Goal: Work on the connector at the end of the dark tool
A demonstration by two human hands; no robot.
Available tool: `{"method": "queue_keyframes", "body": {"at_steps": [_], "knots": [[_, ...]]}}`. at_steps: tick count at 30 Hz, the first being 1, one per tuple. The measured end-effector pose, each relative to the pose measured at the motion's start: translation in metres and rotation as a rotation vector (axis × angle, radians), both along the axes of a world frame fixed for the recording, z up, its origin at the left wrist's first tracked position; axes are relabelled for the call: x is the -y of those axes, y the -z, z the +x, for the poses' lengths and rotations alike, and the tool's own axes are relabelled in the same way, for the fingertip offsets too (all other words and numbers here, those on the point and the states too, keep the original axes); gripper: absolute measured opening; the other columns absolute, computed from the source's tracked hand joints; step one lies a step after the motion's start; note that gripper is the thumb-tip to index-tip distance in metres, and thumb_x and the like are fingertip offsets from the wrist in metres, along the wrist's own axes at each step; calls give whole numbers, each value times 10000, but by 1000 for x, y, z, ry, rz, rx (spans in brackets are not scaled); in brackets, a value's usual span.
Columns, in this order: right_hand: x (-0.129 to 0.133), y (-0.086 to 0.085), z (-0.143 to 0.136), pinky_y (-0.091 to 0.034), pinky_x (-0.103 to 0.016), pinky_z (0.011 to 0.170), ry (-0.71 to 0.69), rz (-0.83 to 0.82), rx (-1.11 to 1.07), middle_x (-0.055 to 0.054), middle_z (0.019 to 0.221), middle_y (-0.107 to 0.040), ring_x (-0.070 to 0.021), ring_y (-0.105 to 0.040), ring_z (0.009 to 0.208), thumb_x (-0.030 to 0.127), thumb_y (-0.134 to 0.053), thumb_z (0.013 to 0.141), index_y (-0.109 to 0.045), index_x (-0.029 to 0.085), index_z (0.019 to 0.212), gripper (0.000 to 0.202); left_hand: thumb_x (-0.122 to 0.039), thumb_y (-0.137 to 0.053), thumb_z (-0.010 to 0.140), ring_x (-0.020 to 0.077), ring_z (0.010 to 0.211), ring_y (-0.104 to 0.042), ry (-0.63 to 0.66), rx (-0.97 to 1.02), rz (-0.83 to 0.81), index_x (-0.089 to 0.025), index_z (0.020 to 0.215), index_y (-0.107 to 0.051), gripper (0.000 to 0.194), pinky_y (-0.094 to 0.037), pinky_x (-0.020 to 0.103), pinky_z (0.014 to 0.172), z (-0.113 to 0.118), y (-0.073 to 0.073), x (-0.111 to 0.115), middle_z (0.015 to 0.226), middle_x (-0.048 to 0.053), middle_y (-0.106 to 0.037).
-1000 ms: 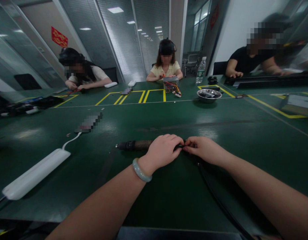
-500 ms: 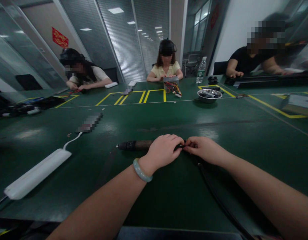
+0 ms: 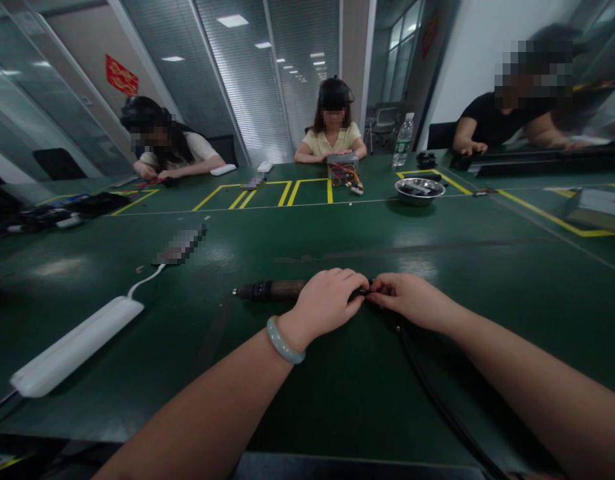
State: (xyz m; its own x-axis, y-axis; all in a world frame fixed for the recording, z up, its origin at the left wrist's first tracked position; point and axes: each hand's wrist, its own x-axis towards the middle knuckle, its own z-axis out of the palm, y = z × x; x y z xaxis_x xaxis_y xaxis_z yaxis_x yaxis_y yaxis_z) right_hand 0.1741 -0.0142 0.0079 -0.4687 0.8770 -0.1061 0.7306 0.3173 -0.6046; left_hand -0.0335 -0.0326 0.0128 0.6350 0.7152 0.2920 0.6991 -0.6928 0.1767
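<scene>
A dark, pen-shaped electric screwdriver [image 3: 274, 291] lies on the green table, its metal tip pointing left. My left hand [image 3: 332, 300], with a pale green bangle [image 3: 284, 340] at the wrist, is wrapped over the tool's right end. Close beside it, the fingertips of my right hand [image 3: 404, 298] pinch a small black part at that same end; the part is mostly hidden by the fingers. A black cable [image 3: 432, 393] runs from beneath my right hand down to the table's near edge.
A white power strip [image 3: 80, 347] lies at the left, joined by a white cord to a blurred phone [image 3: 181, 245]. Farther off are a metal bowl [image 3: 420, 191], a water bottle [image 3: 403, 141], a grey box with coloured wires [image 3: 343, 165] and three seated people.
</scene>
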Motion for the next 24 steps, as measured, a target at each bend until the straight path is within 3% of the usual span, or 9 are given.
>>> {"method": "queue_keyframes", "body": {"at_steps": [24], "knots": [[2, -2, 0, -399, -263, 586, 0, -9, -7, 1, 800, -689, -167, -614, 697, 434, -545, 859, -653, 232, 880, 230, -269, -529, 909, 192, 954, -575, 6, 10, -4, -217, 1050, -583, 160, -462, 351, 841, 0, 0, 0, 1041, 21, -620]]}}
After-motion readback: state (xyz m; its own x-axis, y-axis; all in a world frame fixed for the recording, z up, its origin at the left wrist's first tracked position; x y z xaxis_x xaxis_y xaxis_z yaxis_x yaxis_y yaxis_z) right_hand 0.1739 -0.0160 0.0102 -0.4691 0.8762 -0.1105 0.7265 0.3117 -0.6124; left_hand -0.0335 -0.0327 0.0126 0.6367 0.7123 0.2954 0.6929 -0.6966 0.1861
